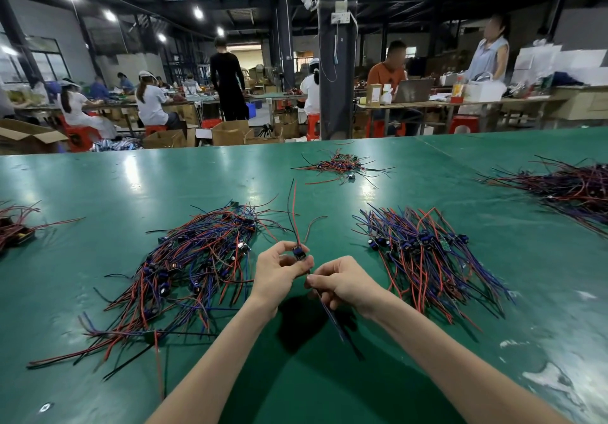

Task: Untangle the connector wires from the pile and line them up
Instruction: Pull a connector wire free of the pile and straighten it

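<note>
Sorting partly done; 1 wire [295,213] in hand.
My left hand [279,272] pinches its connector [298,253], right hand [342,284] its tail. Row [424,256] lies right; big pile [184,265] left remains.

I count five wire heaps on the desk [98,187]: left heap [184,269], right heap [424,259], far-centre heap [339,165], far-right heap [566,190], left-edge heap [13,226]. One single connector wire [298,252], held by two hands: left hand [279,269], right hand [342,284]. Background workers [228,81]: perhaps nine, too small to confirm.
</note>
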